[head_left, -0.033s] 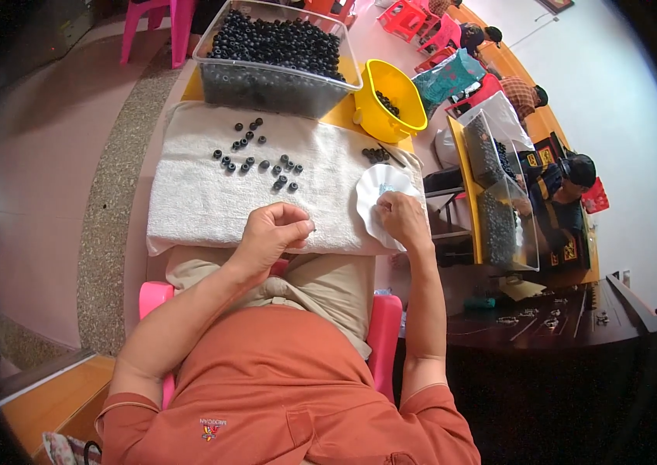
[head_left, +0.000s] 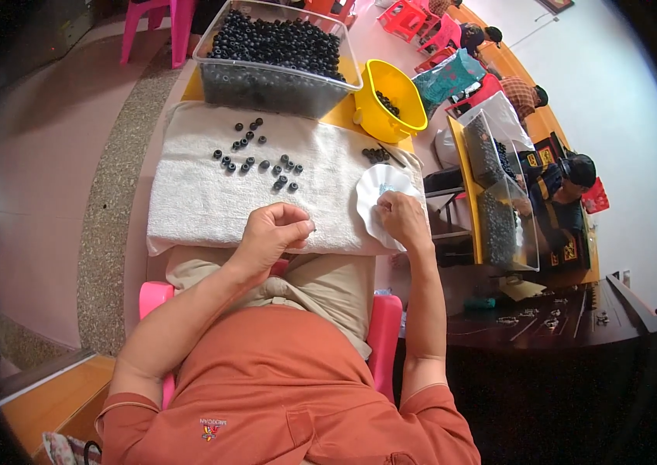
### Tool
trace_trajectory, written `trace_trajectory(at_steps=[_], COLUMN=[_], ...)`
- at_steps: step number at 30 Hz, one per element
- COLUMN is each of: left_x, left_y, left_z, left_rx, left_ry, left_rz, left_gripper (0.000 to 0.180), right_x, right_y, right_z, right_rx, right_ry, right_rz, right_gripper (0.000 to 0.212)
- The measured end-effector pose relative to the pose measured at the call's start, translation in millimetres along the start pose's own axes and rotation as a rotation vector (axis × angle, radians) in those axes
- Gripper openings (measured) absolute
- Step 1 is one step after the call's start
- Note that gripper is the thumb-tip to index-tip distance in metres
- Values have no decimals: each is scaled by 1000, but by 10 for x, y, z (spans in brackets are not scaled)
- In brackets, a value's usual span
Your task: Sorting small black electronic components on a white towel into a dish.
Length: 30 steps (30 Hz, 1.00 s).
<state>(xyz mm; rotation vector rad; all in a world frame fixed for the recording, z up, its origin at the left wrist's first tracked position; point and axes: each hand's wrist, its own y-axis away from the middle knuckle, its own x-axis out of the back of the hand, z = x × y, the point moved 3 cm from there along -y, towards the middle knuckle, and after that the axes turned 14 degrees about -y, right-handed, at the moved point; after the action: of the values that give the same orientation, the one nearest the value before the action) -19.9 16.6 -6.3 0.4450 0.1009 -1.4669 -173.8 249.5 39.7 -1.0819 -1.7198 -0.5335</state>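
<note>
Above the near edge of the white towel (head_left: 197,213), my left hand (head_left: 274,232) is closed in a pinch. A tiny dark speck shows at its thumb tip, too small to name. My right hand (head_left: 404,219) reaches over a white wavy-rimmed dish (head_left: 367,203), its fingers drawn together inside. Small bluish bits (head_left: 385,187) lie in the dish by those fingertips; whether any are held is hidden. Beyond my left hand, several loose black ring-shaped parts (head_left: 264,164) are scattered on the towel. Another cluster of black parts (head_left: 375,155) sits behind the dish, beside a thin dark stick (head_left: 393,156).
A clear plastic bin (head_left: 274,97) heaped with black parts stands at the table's far side. Right of it is a yellow tub (head_left: 369,81) with some inside. Farther right, a co-worker (head_left: 569,182) sits by clear bins (head_left: 510,209). Pink chair arms (head_left: 385,325) flank me.
</note>
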Motion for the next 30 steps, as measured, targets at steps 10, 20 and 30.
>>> trace_trajectory(at_steps=[10, 20, 30], left_x=[-13, -27, -26], left_y=[3, 7, 8], left_z=[-10, -26, -26], left_rx=[-5, 6, 0], left_ry=[20, 37, 42], left_rz=[-13, -20, -22], left_gripper=[12, 13, 14], right_x=[11, -10, 63], right_y=[-3, -21, -36], right_z=[-50, -8, -44], right_rx=[11, 38, -52], right_ry=[-24, -29, -109], right_rz=[-25, -114, -114], right_gripper=[18, 18, 18])
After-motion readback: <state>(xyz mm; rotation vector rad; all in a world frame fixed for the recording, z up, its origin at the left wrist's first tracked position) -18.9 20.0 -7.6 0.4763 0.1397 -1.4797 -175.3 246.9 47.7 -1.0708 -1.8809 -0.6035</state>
